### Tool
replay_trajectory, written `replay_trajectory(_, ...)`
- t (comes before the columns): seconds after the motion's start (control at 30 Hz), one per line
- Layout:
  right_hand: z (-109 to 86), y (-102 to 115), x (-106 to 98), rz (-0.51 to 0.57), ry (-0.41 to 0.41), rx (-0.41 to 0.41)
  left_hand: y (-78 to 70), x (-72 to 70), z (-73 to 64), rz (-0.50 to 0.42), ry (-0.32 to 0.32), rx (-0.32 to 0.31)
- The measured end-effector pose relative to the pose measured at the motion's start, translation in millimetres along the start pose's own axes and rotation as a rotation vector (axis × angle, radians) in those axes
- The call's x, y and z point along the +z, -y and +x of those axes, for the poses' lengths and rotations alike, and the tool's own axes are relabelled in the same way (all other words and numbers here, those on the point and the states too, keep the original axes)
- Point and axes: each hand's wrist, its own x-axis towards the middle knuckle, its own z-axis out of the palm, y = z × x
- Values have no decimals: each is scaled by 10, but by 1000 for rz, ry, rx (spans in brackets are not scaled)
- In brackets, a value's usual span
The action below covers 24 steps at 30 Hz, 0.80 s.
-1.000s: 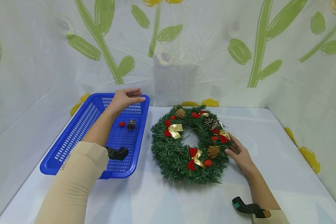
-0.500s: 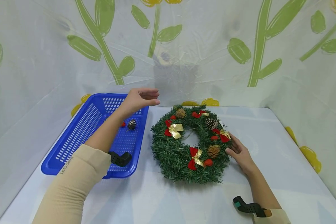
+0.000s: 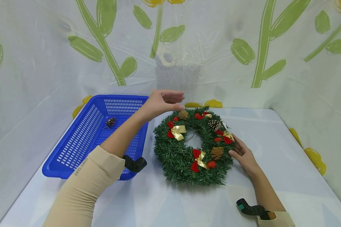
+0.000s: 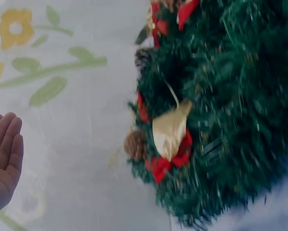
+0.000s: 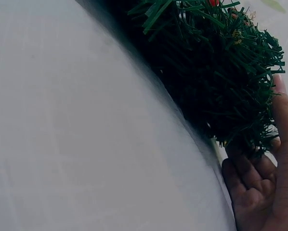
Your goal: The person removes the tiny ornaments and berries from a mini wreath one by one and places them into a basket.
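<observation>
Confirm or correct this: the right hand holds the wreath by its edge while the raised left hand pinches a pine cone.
The pine cone part is wrong: the raised left hand holds nothing, as the head view shows. The right hand does hold the wreath by its edge.

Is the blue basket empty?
No, not empty: a pinecone lies inside the blue basket. The left arm hides some of the inside.

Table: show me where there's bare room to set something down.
Free: the white table right of the right hand, and its front stretch before the wreath, between the sleeves. Crowded: the wreath itself, packed with bows and pinecones, and the basket, partly under the left arm.
</observation>
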Motion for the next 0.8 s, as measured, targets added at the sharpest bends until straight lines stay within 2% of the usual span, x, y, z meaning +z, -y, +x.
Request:
replay_trajectory(0.17,2,2,0,1,2,7,-62,235,-5,-18,41,10)
replay_trajectory(0.43,6,5,4,1,4,-2,-114,589,-25,-23,168,18)
replay_trajectory(0.67,6,-5,13,13,5,-11,-43,902,-42,20,308,50)
replay_trajectory(0.8,4,7,-3,17,1,-21,27,1065,-40,28,328,53)
